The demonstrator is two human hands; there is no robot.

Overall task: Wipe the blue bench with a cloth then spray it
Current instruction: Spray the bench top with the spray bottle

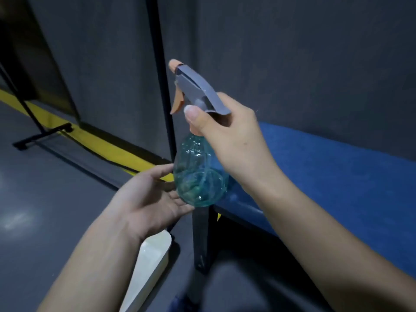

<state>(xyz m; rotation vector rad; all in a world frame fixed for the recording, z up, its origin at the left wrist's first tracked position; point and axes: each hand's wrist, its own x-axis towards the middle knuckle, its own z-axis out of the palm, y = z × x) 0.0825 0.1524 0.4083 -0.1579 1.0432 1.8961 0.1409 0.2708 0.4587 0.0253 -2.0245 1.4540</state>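
Note:
A clear teal spray bottle [199, 174] with a grey head and orange trigger hangs in the air over the left end of the blue bench [337, 176]. My right hand [227, 134] grips its neck, thumb near the trigger, nozzle pointing up and to the left. Under and beside the bottle's base my left hand [148, 199] is spread, palm up, its fingertips touching or almost touching the bottle. No cloth is in view.
A dark grey wall runs behind the bench. The bench's dark leg [202, 239] stands below the bottle. A white flat object [150, 262] lies on the grey floor under my left forearm. A black stand [40, 136] and a yellow floor stripe [101, 145] are at the left.

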